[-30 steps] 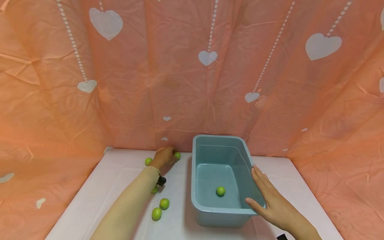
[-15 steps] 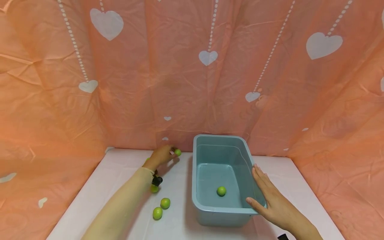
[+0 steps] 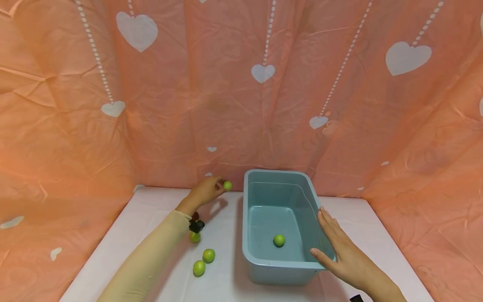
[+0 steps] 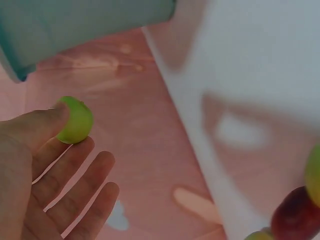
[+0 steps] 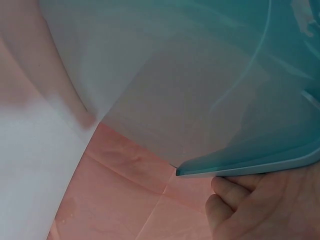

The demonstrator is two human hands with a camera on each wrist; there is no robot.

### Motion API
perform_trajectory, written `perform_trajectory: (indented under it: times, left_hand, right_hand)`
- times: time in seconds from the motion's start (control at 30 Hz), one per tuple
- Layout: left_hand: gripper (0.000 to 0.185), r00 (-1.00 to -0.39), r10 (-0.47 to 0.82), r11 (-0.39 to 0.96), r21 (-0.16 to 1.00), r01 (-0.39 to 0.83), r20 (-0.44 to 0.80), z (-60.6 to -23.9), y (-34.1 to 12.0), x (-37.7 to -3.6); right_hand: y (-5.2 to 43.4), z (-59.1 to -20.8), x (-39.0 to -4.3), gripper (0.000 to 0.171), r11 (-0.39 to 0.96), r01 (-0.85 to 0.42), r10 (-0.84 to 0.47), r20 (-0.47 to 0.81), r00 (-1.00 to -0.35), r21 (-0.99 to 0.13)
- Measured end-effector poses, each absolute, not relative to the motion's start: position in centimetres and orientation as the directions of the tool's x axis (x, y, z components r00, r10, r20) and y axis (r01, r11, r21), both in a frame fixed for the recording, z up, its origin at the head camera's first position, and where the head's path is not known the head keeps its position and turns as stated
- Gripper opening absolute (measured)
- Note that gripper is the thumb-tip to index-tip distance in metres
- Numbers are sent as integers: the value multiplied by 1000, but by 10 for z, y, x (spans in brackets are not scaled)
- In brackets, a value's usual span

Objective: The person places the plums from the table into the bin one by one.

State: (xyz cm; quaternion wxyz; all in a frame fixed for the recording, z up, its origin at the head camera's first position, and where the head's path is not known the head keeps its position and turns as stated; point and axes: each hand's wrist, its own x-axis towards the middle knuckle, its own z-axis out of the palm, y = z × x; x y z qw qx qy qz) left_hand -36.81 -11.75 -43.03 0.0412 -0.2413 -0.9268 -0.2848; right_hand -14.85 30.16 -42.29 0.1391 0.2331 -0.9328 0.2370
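One left hand (image 3: 205,191), fingers partly bent, thumb and forefinger pinching one small round green fruit (image 3: 228,186), raised clear of the white table (image 3: 220,226) at its far edge, left of the tub; remaining fingers spread apart. One right hand (image 3: 341,247), fingers extended, resting on the tub's right rim towards its near right corner, thumb over the rim. One blue-grey rectangular tub (image 3: 244,226), upright, right of the table's middle, long sides running from near edge to far edge. One green fruit in the tub (image 3: 279,240), on its floor towards the near end. Two green fruits on the table, left of the tub towards the near edge: the farther fruit (image 3: 209,255) and the nearer fruit (image 3: 199,268), side by side. One further green fruit (image 3: 195,237), beyond that pair, partly hidden by the black wrist device (image 3: 196,226). One dark red fruit (image 4: 296,216), beside a yellow-green fruit (image 4: 314,175) cut by the left wrist view's border. One orange backdrop (image 3: 219,105) with white hearts, behind the table.
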Motion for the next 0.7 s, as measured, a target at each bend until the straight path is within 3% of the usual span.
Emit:
perform_trajectory:
  times: [0.7]
  left_hand:
    - [35,-803,469,622,508,596,368,-387,-103,-351]
  right_hand:
    - [302,-425,-150,92,781,-487,-358,357,-863,-392]
